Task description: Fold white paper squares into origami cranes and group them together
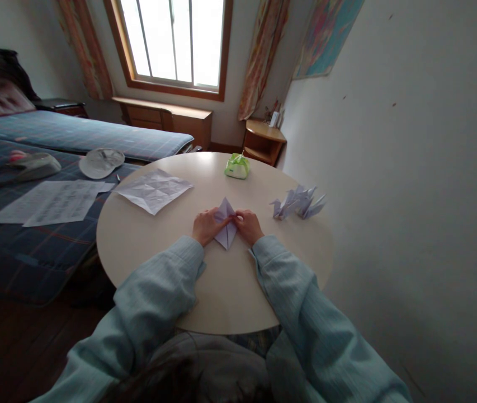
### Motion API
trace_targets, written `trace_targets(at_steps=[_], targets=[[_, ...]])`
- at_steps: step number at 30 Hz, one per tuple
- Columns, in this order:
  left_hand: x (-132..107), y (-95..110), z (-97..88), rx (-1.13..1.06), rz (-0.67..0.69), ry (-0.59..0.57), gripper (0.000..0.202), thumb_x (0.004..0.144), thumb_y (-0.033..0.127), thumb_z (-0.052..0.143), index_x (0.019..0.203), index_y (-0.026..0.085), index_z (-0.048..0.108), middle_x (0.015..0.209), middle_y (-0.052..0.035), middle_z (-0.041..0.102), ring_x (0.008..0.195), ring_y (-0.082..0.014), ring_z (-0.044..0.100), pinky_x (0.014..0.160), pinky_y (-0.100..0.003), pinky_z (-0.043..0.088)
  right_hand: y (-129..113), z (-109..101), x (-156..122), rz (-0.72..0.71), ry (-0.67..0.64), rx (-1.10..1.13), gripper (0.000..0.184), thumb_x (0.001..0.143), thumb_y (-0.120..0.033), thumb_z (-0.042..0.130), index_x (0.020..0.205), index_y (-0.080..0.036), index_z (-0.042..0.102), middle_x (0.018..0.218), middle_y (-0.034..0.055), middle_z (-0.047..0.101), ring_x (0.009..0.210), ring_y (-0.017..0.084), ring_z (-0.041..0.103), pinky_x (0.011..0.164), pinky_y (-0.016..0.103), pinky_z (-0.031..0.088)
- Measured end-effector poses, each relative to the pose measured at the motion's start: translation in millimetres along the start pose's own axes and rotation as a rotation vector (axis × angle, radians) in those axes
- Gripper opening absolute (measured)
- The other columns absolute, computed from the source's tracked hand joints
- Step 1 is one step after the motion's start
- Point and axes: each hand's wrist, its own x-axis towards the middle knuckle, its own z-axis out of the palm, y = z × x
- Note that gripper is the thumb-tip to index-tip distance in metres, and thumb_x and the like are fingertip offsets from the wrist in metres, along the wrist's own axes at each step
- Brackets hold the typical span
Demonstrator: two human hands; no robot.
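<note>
A sheet of white paper folded into a narrow diamond [226, 238] lies on the round table, one point toward me and one away. My left hand [208, 225] holds its left edge, with the thumb laid across the paper. At the right edge my right hand [247, 225] pinches the paper with thumb and forefinger near the middle. The fingertips of both hands almost meet over the centre crease. Further right on the table stand several folded paper cranes [297, 202], close together. A creased, unfolded paper sheet [154, 189] lies at the left.
A green tissue pack [237, 167] sits at the far side of the round table [217, 302]. To the left is a bed [32, 263] with printed sheets [53, 202] and a clear round lid-like thing [101, 162]. A white wall [414, 196] borders the right.
</note>
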Motion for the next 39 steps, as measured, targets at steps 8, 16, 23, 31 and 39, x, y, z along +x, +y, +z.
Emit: trace_targets(at_steps=[8,16,23,31,39], targets=[[4.5,-1.7,-0.1,-0.159,0.066,0.087,0.027,0.076,0.043,0.051,0.08,0.02,0.064,0.08,-0.003,0.067,0.076,-0.0134,0.06,0.067,-0.021,0.041,3.6,7.9,0.7,-0.092,0.004,0.125,0.021,0.081,-0.029,0.049,0.079,-0.02,0.068,0.079,0.0032,0.067,0.08,0.013,0.056,0.072,0.02,0.038],[3.2,-3.6,3.5,-0.205,0.341,0.281,0.016,0.078,0.031,0.053,0.074,0.023,0.066,0.077,0.0002,0.069,0.072,-0.0121,0.061,0.076,-0.027,0.039,2.7,6.8,0.2,-0.102,0.012,0.137,0.019,0.079,-0.028,0.052,0.078,-0.02,0.069,0.077,0.0041,0.068,0.076,0.014,0.057,0.071,0.021,0.039],[-0.8,2.2,-0.5,-0.271,0.38,0.406,0.017,0.078,0.03,0.052,0.073,0.021,0.065,0.073,0.0002,0.069,0.068,-0.0108,0.06,0.075,-0.026,0.04,3.7,8.8,0.2,-0.101,0.01,0.186,0.018,0.079,-0.027,0.052,0.08,-0.021,0.068,0.084,0.0034,0.068,0.08,0.013,0.057,0.074,0.021,0.038],[-0.5,4.0,-0.4,-0.315,0.373,0.432,0.021,0.08,0.032,0.049,0.074,0.02,0.065,0.074,-0.0011,0.069,0.067,-0.011,0.06,0.076,-0.027,0.04,3.4,8.7,0.2,-0.086,0.004,0.169,0.016,0.078,-0.027,0.054,0.074,-0.019,0.068,0.08,0.0038,0.067,0.078,0.013,0.056,0.072,0.02,0.037],[-0.9,2.2,0.0,-0.334,0.374,0.413,0.023,0.082,0.031,0.045,0.079,0.019,0.064,0.078,-0.002,0.069,0.071,-0.0115,0.06,0.077,-0.027,0.041,0.5,6.7,0.0,-0.104,-0.011,0.136,0.02,0.08,-0.026,0.049,0.073,-0.018,0.067,0.076,0.0041,0.066,0.074,0.013,0.055,0.069,0.02,0.035]])
